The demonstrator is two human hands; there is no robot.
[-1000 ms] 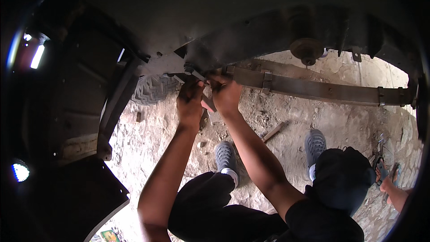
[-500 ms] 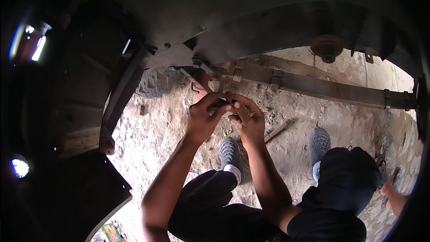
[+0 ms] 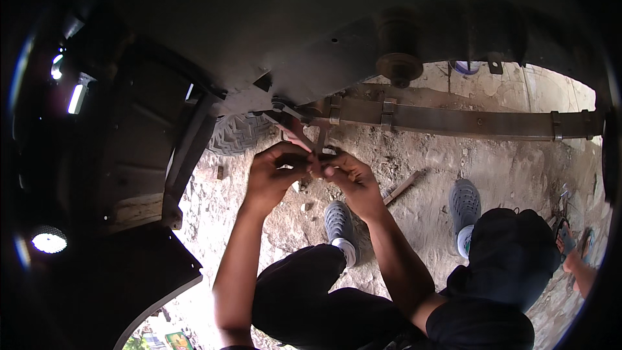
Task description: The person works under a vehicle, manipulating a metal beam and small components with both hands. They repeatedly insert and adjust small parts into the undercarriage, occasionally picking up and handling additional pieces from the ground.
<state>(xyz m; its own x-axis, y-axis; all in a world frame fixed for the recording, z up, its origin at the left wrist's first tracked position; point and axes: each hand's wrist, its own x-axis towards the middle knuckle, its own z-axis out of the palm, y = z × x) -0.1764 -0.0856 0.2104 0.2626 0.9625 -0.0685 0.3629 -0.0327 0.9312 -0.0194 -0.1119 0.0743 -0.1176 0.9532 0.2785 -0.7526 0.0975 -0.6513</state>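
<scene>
Below the left end of the leaf spring [image 3: 453,120] in my remote view, I see the left hand [image 3: 275,174] and right hand [image 3: 355,186], fingertips narrowed at a small, indistinct part [image 3: 316,164], grip unconfirmed, which I judge light, stiff and best pinched edgewise.

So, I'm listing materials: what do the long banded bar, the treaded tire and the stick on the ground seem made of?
Long banded bar: likely steel, dull brown-grey with rusty-looking tones. Treaded tire: probably rubber, matte grey, with zigzag tread. Stick: perhaps wood, brown and unglossy; rusty metal isn't excluded.
</scene>
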